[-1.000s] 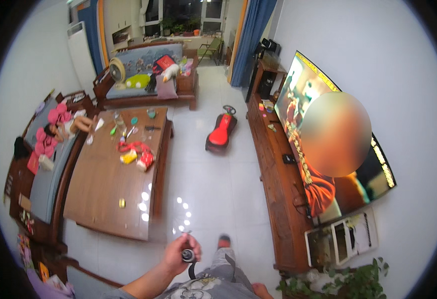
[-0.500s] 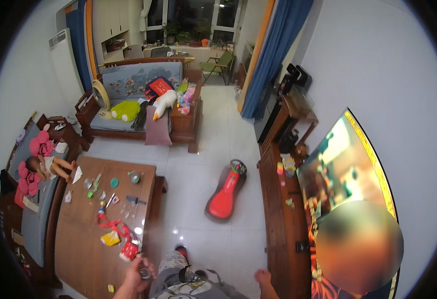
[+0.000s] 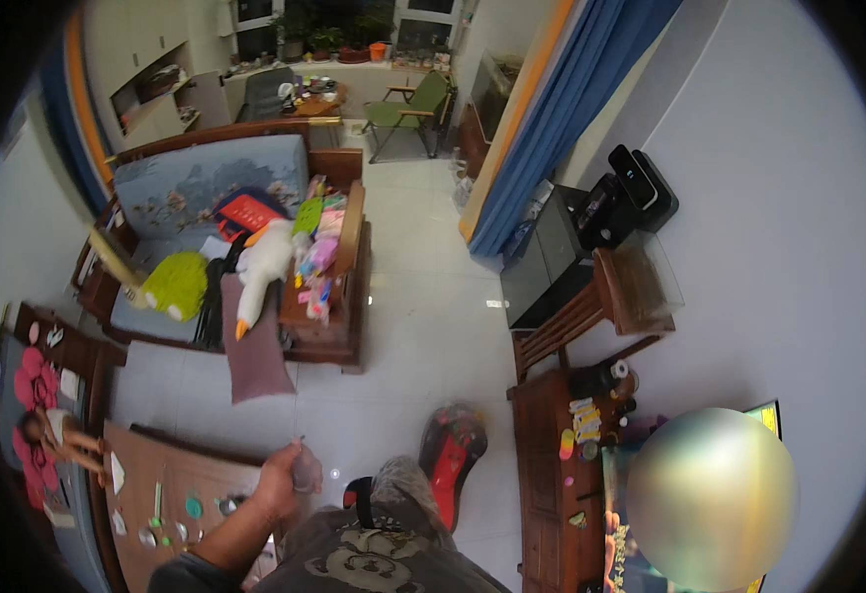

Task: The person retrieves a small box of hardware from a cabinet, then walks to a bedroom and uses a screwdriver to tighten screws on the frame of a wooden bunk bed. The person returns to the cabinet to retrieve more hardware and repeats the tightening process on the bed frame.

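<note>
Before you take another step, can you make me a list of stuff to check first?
1. Left hand gripping: ok, fingers curl around a small, blurred, roundish object.
2. Right hand free: cannot tell, it's out of view.
3. Red-and-black ride-on toy car well away from the grey patterned trouser leg: not ok, it's close beside it.
4. Mauve rectangular cloth cushion fully on the blue-grey flowered sofa: not ok, it hangs over the front edge.
5. Green folding chair upright: ok.

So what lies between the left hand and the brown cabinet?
In the head view, from left hand to brown cabinet: the person's leg, then ride-on car, then floor.
</note>
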